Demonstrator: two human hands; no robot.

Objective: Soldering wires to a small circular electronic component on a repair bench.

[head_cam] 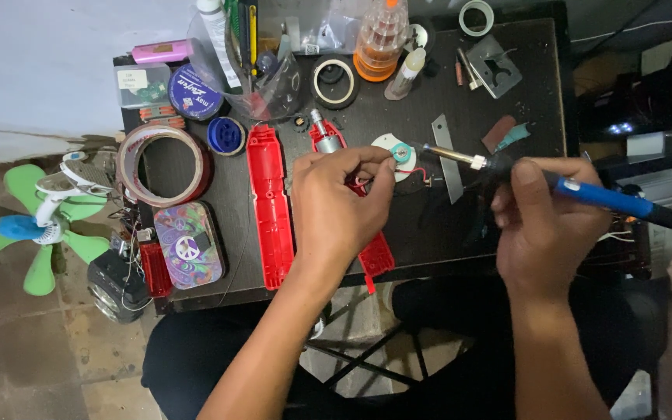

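Note:
My left hand [340, 204] pinches a small round part with a teal ring [402, 153] and thin red wires above the black table [507, 117]. My right hand [547, 218] grips a blue-handled soldering iron [616, 201]; its metal tip [446, 153] points left, right beside the small part. Under my left hand lies an open red plastic casing [268, 202], with a second red half [375, 253] holding a small grey motor [322, 128].
A roll of clear tape [161, 163], a colourful tin [188, 245], a blue solder spool [225, 135], a tape ring [334, 82], an orange-capped bottle [379, 39] and a metal blade [446, 155] lie on the table. A green fan [36, 225] stands on the floor at left.

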